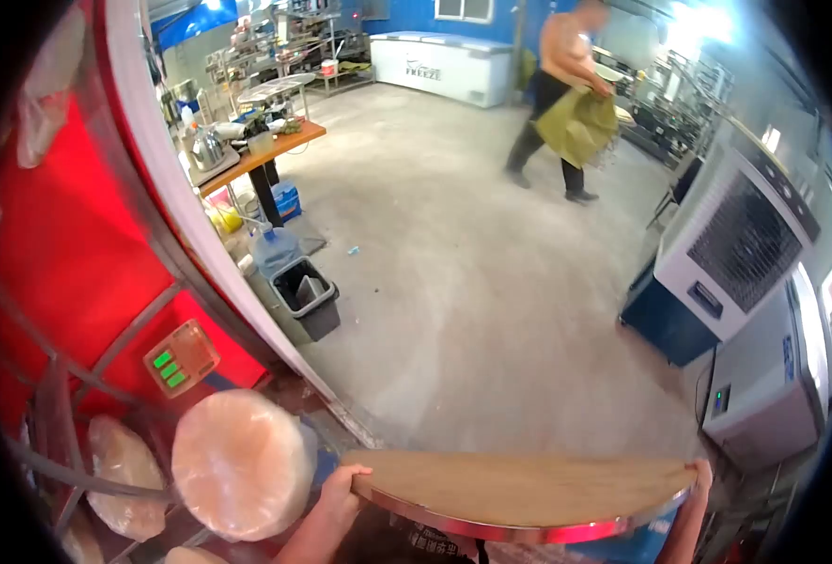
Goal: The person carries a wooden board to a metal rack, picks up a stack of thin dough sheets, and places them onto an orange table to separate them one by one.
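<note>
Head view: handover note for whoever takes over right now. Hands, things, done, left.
Left hand: grip on the left edge of the round wooden board.
Right hand: on its right edge, mostly hidden.
Board: held level, top bare.
Wrapped pale discs: in the wire rack left of the board, below the scale.
Done: board in hand. Left: no disc on it; all sit in the rack.

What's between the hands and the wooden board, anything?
Nothing visible. The left hand grips the board at its left edge, and the right hand is on its right edge, fingers over the rim.
</note>
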Motion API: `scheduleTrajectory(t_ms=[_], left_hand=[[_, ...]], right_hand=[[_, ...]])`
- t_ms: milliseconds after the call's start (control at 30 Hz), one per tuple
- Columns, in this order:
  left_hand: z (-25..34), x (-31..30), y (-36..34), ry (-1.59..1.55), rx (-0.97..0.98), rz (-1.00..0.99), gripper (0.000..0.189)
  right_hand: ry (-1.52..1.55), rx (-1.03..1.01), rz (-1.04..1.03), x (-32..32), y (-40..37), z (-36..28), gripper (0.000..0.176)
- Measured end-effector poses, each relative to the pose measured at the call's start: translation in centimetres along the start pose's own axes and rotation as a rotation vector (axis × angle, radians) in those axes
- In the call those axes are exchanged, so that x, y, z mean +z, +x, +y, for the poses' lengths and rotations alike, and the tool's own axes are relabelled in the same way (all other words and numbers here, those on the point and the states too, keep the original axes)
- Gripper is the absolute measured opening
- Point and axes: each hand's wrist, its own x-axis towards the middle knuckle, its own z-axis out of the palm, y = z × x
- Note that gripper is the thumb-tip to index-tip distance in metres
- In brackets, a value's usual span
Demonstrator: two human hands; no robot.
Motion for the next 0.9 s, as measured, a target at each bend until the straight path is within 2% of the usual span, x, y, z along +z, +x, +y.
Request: scheduleTrajectory(t_ms=[67,100,133,267,433,567,600,700,733,767,833,867,900], left_hand=[[2.6,5.5,3.9,-0.016,0.012,-0.029,0.027],[3.9,7.6,6.2,-0.001,0.006,-0.046,0.028],[5.4,9.6,8.6,0.011,-0.002,-0.067,0.029],[12.8,20.0,21.0,0.104,-0.046,-0.106,0.030],[22.9,37.3,23.4,0.114,0.002,-0.110,0.017],[30.7,47.0,29.3,0.191,0.070,-0.150,0.013],[33.0,49.3,31.3,0.179,0.100,-0.167,0.013],[40.2,54.4,38.7,0.235,0.023,-0.068,0.015],[43.3,56.0,40.0,0.218,0.062,-0.118,0.014],[48.6,57.7,41.5,0.183,0.110,-0.098,0.015],[55.0,59.9,43.3,0.080,0.108,-0.037,0.018],[59.5,61.0,43.0,0.034,0.179,-0.096,0.021],[63.4,61.8,44.0,-0.001,0.286,-0.069,0.020]], right_hand=[[0.000,-0.013,0.030,6.5,-1.9,-4.7,0.018],[-0.270,-0.103,0.101,4.0,1.0,-2.2,0.017],[-0.287,-0.044,0.140,6.3,2.0,-3.2,0.017],[-0.164,0.121,0.166,22.4,8.3,-9.7,0.018],[-0.124,0.199,0.094,38.4,17.2,-17.1,0.018],[-0.114,0.211,0.015,51.0,24.3,-20.0,0.018],[-0.109,0.202,-0.001,54.5,26.6,-20.6,0.018],[-0.106,0.194,-0.052,64.4,33.0,-22.1,0.019],[-0.104,0.193,-0.072,68.0,35.3,-22.9,0.019],[-0.088,0.206,-0.082,71.5,37.2,-23.3,0.019],[-0.105,0.215,-0.101,78.5,40.7,-26.2,0.019],[-0.103,0.214,-0.122,81.9,42.9,-26.7,0.019],[-0.109,0.208,-0.136,85.5,44.8,-28.0,0.019]])
